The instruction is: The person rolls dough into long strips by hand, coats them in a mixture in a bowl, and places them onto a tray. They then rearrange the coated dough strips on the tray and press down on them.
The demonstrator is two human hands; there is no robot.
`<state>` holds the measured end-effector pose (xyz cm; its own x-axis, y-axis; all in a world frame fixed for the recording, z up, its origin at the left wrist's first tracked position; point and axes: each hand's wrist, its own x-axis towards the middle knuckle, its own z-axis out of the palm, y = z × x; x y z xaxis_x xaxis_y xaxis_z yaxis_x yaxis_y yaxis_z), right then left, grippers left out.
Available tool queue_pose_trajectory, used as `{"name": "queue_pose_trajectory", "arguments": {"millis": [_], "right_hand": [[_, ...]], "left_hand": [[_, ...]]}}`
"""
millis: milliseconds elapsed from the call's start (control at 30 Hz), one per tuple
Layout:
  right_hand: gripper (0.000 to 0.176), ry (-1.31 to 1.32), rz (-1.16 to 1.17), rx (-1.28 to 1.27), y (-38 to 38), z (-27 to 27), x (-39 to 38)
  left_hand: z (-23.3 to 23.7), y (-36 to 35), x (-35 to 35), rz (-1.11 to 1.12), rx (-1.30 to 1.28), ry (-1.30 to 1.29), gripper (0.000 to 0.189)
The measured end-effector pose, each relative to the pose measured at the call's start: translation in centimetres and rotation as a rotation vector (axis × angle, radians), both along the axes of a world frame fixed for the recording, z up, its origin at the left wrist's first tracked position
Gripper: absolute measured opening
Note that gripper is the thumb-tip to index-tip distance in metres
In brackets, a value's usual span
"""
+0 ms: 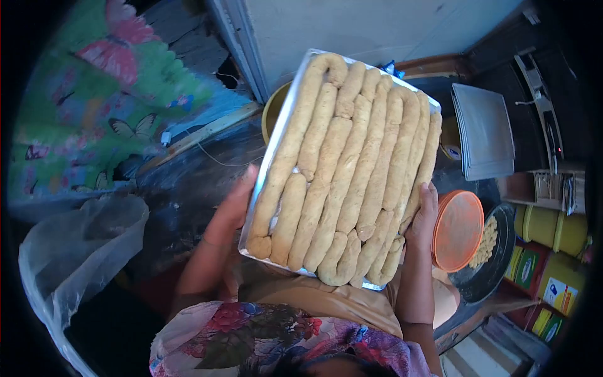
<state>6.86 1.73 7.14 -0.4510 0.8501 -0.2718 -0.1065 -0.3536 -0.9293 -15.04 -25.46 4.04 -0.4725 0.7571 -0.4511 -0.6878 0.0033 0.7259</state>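
Note:
A metal tray (274,146) is held up in front of my body, tilted, with long rolls of pale brown dough (342,169) packed side by side in it. Some rolls bend back on themselves at the ends. My left hand (242,191) grips the tray's left edge, its fingers hidden underneath. On the right edge, my right hand (426,213) holds the tray, with the thumb against the outermost roll and the other fingers out of sight below.
An orange lid (458,231) tops a bucket at the right, beside a black basin (487,276) holding small dough pieces (485,244). Flat metal trays (483,132) lean behind. Yellow buckets (539,227) stand far right. Clear plastic (85,251) hangs left, below a butterfly-patterned cloth (119,94).

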Motion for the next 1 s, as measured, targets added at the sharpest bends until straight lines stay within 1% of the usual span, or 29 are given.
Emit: {"name": "queue_pose_trajectory", "arguments": {"millis": [100,133,233,333,367,433,533,633,833,933,1000], "right_hand": [[0.043,-0.067,-0.014,0.084,0.2,0.1,-0.3],[0.045,-0.066,-0.029,0.089,0.3,-0.1,-0.2],[0.046,-0.080,-0.021,0.158,0.2,0.3,-0.5],[0.048,-0.159,-0.027,0.213,-0.5,0.6,-0.9],[0.049,-0.195,-0.031,0.236,-0.4,0.8,-1.1],[0.051,-0.188,-0.039,0.251,-0.2,0.4,-1.1],[0.052,-0.195,-0.037,0.275,-0.1,-0.2,-0.8],[0.053,-0.206,-0.037,0.284,-0.3,-0.4,-0.3],[0.057,-0.164,0.019,0.263,0.1,-0.4,0.0],[0.058,-0.174,0.070,0.315,0.6,-0.5,-0.8],[0.056,-0.168,0.114,0.345,1.1,-0.9,-1.1]], "left_hand": [[2.4,4.0,-1.4,-0.016,0.263,0.052,0.075],[2.2,4.4,-1.8,-0.001,0.258,0.043,0.075],[1.2,4.4,-2.6,-0.010,0.333,0.037,0.067],[1.6,4.2,-2.8,-0.024,0.346,0.127,0.062],[1.9,4.2,-2.8,-0.021,0.310,0.144,0.062],[2.3,4.1,-2.6,-0.018,0.240,0.174,0.064],[2.8,4.3,-2.4,0.010,0.120,0.262,0.059],[1.9,4.5,-2.5,0.026,0.059,0.369,0.057],[3.6,4.8,-0.7,0.184,-0.048,0.322,0.053],[3.3,4.1,-0.2,0.221,-0.054,0.331,0.053],[2.8,3.8,0.4,0.256,-0.098,0.403,0.054]]}}
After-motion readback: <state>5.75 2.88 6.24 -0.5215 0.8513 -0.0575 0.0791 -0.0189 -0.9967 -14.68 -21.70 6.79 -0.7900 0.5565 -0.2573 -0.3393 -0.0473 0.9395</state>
